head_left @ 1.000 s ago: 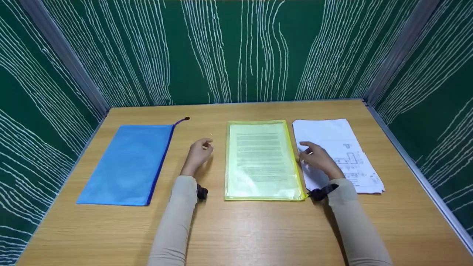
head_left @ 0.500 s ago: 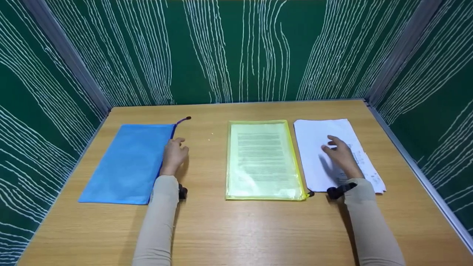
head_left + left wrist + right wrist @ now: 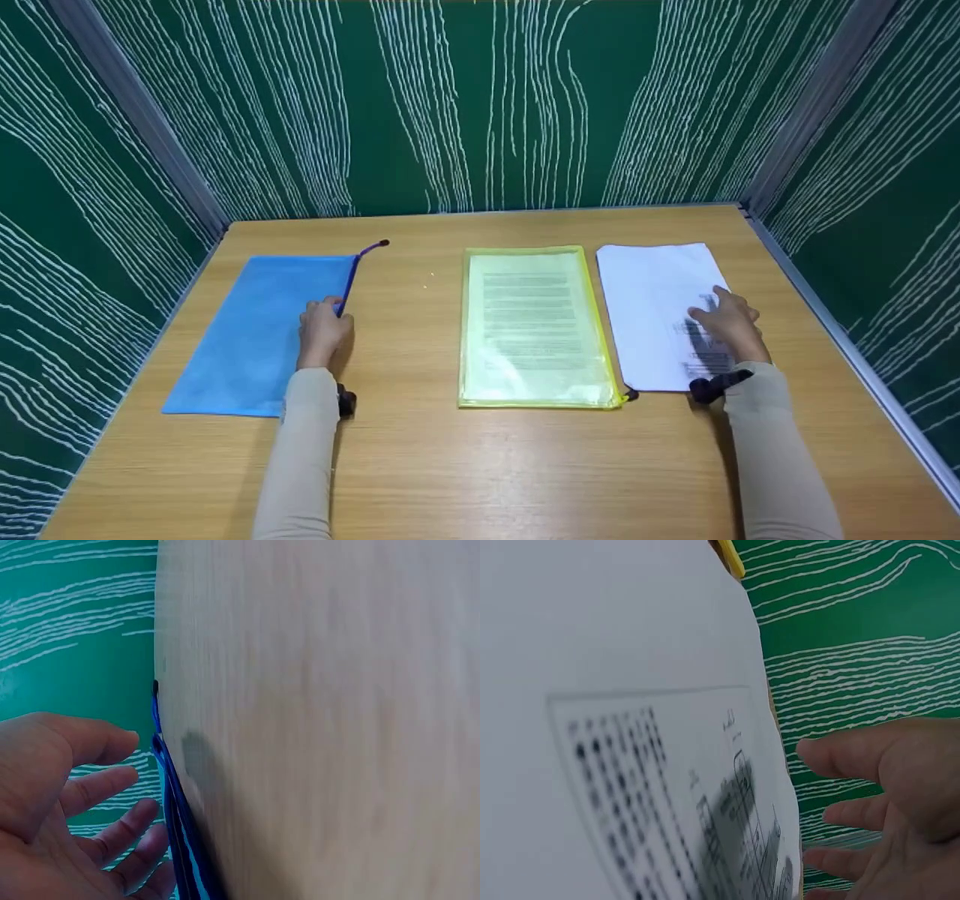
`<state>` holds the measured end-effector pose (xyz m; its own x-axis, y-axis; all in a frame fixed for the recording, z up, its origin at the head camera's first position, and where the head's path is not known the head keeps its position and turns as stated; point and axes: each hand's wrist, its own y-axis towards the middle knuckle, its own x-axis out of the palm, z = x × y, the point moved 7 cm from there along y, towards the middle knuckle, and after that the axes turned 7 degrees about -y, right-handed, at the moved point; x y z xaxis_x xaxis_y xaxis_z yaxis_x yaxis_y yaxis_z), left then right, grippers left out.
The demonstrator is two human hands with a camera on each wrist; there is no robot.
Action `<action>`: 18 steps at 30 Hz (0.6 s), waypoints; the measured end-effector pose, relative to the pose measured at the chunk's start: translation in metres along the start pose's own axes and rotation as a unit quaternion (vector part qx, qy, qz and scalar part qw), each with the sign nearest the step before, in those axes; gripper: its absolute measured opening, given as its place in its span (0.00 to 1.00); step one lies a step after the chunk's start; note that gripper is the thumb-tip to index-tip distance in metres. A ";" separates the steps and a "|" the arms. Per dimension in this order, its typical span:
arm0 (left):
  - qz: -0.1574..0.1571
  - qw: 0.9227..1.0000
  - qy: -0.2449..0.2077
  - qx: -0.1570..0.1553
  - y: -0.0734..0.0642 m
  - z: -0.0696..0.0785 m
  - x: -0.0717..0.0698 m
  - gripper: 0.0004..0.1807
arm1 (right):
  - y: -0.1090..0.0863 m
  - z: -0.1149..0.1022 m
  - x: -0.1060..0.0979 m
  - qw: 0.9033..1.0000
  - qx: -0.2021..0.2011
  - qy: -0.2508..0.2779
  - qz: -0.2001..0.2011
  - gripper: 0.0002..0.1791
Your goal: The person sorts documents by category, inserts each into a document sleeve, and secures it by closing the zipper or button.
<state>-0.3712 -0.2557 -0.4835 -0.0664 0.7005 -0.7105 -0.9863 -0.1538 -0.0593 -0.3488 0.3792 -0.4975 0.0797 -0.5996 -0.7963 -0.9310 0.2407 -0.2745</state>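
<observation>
A blue zip folder (image 3: 247, 330) lies flat on the left of the table, its purple zip edge facing right. Over that edge is my left hand (image 3: 324, 334); the left wrist view shows its fingers (image 3: 112, 746) spread and loosely bent beside the zip, and whether they touch the folder I cannot tell. To the right lies a stack of white paper (image 3: 645, 300) with printed drawings. My right hand (image 3: 733, 328) hovers over the stack's right side, casting a shadow on the print. In the right wrist view its thumb and fingers (image 3: 847, 754) are apart, holding nothing.
Between the hands lies a yellow transparent zip folder (image 3: 525, 322) with a printed sheet inside, close to the paper's left edge. Green panels (image 3: 420, 180) with wavy white lines stand behind and at both sides of the wooden table (image 3: 480, 465).
My left hand has moved left from the bare table onto the blue folder's zip edge. My right hand has moved right, from beside the yellow folder to the paper's right side.
</observation>
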 end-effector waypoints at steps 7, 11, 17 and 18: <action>-0.015 1.000 0.008 -0.008 -0.004 -0.009 -0.003 0.31 | 0.003 0.014 0.001 0.997 0.066 0.012 -0.027 0.45; -0.028 0.999 0.007 -0.014 -0.002 -0.012 -0.003 0.33 | 0.003 0.021 0.001 0.996 0.080 0.021 -0.033 0.46; -0.038 0.999 -0.010 -0.027 0.001 -0.018 -0.005 0.33 | 0.002 0.024 0.003 0.996 0.084 0.010 -0.031 0.47; -0.039 0.999 -0.012 -0.027 0.002 -0.019 -0.006 0.32 | 0.002 0.024 0.003 0.996 0.079 0.007 -0.032 0.47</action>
<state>-0.3698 -0.2734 -0.4930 0.0069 0.7278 -0.6857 -0.9791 -0.1345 -0.1526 -0.3422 0.3959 -0.5137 0.1308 -0.6271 -0.7678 -0.8564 0.3188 -0.4062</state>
